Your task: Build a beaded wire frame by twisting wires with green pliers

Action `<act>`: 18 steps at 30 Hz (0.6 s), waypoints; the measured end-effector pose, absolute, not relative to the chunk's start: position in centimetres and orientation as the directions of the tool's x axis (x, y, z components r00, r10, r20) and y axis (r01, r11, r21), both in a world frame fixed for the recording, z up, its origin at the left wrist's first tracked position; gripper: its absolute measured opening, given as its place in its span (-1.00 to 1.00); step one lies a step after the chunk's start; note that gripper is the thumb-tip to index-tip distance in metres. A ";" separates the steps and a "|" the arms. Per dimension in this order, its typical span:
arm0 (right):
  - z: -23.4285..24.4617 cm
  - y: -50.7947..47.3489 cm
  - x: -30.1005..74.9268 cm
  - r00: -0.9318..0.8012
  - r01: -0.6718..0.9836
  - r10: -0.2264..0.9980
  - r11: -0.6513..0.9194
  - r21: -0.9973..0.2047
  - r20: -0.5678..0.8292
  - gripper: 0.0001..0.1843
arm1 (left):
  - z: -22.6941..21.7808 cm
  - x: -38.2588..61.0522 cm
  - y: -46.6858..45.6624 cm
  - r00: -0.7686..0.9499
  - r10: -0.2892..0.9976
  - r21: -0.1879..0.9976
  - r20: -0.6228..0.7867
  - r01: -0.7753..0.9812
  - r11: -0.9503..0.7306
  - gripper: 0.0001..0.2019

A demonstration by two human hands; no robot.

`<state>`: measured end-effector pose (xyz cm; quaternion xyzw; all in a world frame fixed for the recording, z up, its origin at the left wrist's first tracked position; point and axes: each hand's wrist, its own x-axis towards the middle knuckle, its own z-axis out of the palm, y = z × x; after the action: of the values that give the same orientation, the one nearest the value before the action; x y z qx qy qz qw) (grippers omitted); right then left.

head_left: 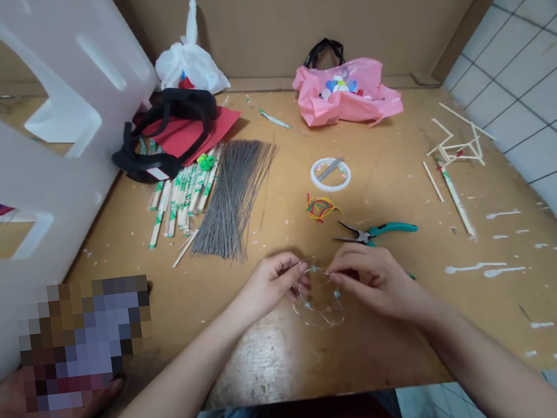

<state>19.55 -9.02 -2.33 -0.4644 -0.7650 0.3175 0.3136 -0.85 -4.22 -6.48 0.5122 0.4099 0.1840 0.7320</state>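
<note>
My left hand [273, 282] and my right hand [371, 280] meet near the front middle of the wooden board [413, 328]. Both pinch a thin bent wire shape [319, 301] with small pale beads on it; its loops hang just below my fingers, close over the board. Green-handled pliers [379, 230] lie just beyond my right hand, jaws pointing left. A tangle of coloured rubber bands [322, 207] lies a little further back.
A bundle of thin grey wires [234, 197] and wrapped chopsticks [181, 200] lie at the left, a tape roll [330, 174] in the middle, loose sticks [453, 149] at the right. Pink bag [346, 94], white bag [190, 61] and black bag [169, 134] sit at the back. White plastic panels [26, 164] stand left.
</note>
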 end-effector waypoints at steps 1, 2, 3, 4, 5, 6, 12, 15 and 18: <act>-2.5 -8.9 19.6 -0.385 0.509 0.906 0.368 -0.778 0.177 -0.88 | -6.6 -0.7 -4.2 0.589 0.691 0.897 -0.419 0.147 0.418 -0.65; -2.6 -8.7 19.7 -0.397 0.507 0.902 0.371 -0.778 0.171 -0.88 | -6.8 -0.6 -4.2 0.578 0.697 0.893 -0.425 0.140 0.428 -0.63; -2.8 -8.5 19.8 -0.408 0.506 0.897 0.376 -0.776 0.169 -0.87 | -6.9 -0.5 -4.1 0.566 0.699 0.886 -0.437 0.138 0.442 -0.62; -3.0 -8.4 20.0 -0.413 0.507 0.894 0.383 -0.772 0.172 -0.86 | -7.0 -0.3 -4.1 0.547 0.706 0.880 -0.450 0.138 0.454 -0.61; -3.2 -8.2 20.1 -0.413 0.512 0.893 0.390 -0.765 0.179 -0.85 | -7.1 -0.1 -3.9 0.529 0.712 0.876 -0.461 0.144 0.461 -0.61; -3.4 -8.0 20.2 -0.408 0.519 0.893 0.396 -0.758 0.187 -0.84 | -7.2 0.0 -3.7 0.516 0.717 0.875 -0.468 0.157 0.458 -0.61; -4.4 -7.4 21.2 -0.371 0.548 0.898 0.417 -0.725 0.236 -0.80 | -6.6 1.3 -1.7 0.505 0.741 0.897 -0.443 0.246 0.368 -0.68; -4.3 -6.8 21.9 -0.366 0.563 0.899 0.420 -0.712 0.241 -0.79 | -6.3 2.1 -0.8 0.522 0.744 0.909 -0.417 0.265 0.323 -0.69; -3.7 -6.0 22.5 -0.382 0.590 0.896 0.423 -0.687 0.224 -0.78 | -6.3 2.7 -0.1 0.535 0.741 0.914 -0.406 0.253 0.319 -0.70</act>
<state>22.53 -6.02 -3.71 -0.4705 -0.7901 0.2588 0.2956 2.68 -0.10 -6.32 0.5552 0.4474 0.1801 0.6776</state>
